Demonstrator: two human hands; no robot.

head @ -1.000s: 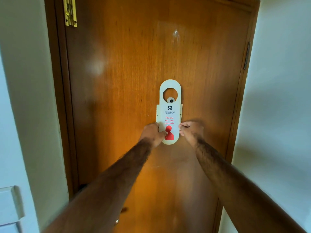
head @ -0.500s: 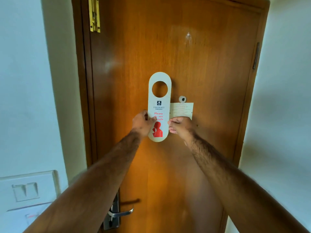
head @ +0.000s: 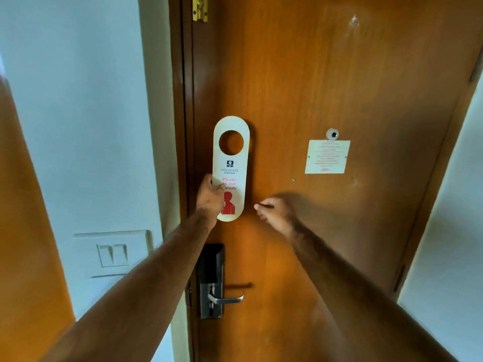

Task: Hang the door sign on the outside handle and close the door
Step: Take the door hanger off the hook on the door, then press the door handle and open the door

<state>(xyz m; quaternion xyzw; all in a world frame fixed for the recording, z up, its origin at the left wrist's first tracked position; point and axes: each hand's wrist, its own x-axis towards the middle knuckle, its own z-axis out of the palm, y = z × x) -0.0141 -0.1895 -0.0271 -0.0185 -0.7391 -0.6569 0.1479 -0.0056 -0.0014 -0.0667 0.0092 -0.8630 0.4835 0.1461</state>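
The door sign [head: 231, 168] reads "PRESIDENT, Please do not disturb"; left hand [head: 210, 197] pinches its lower edge, right hand [head: 271, 212] curled empty beside it.

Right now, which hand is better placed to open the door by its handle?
Probably the right hand: it is empty and clear of the sign. The left hand grips the sign. The handle sits below both.

left hand [head: 210, 198]: bare, no ring or watch showing | left forearm [head: 146, 286]: bare, hairy, no sleeve in view | right hand [head: 271, 212]: bare, motion-blurred, fingers curled | right forearm [head: 347, 291]: bare, hairy, no sleeve in view
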